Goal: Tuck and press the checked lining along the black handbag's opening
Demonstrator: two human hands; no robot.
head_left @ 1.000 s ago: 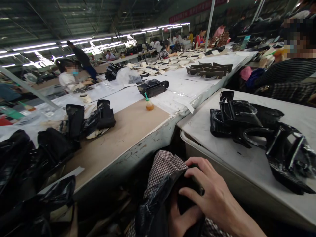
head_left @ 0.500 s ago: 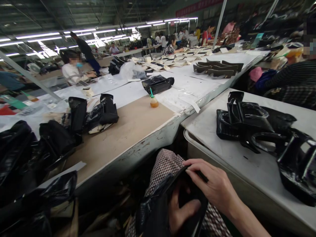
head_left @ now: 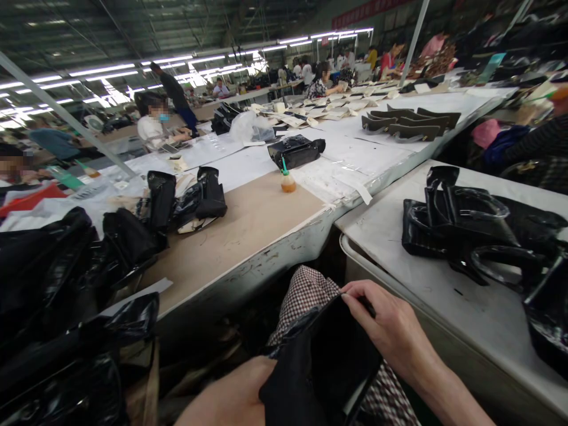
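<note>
brown-topped counter (head_left: 270, 207) spans mid-frame; at lower centre the right hand (head_left: 379, 310) pinches a black bag (head_left: 319, 370) by its rim. left hand's (head_left: 244, 381) grip is hidden. a steady pinch should keep the mouth spread.

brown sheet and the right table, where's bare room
Brown sheet: bare between the black bags and squeeze bottle. Right table: bare at its left corner, beside the wrapped handbags. Crowded: the sheet's left end, under those bags.
</note>
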